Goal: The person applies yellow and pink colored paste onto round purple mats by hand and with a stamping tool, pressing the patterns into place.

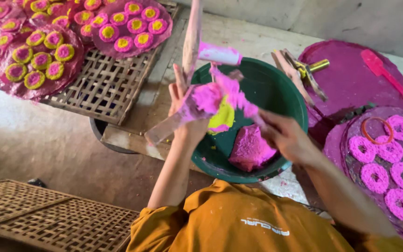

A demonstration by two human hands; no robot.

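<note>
Item: left hand (183,105), raised over the near rim of the green bowl (285,88). Fingers stretched almost flat, palm backing a clear plastic sheet (164,130) that carried a lump of pink dough (211,95) with a yellow patch (222,119) below it.

Item: right hand (285,137), blurred, closed on the far end of the same pink dough; how tightly the fingers closed could not be told.

Item: green bowl, holding 1 block of pink dough (250,149) on its bottom.

Item: round tray (346,140) at right, carrying pink dough rings (374,177) and 1 orange ring (376,130).

Item: bamboo rack (103,88) at upper left, bearing trays of pink and yellow discs (40,60).

Item: pink spatula (383,72) on a purple mat (346,79), behind the bowl.
</note>
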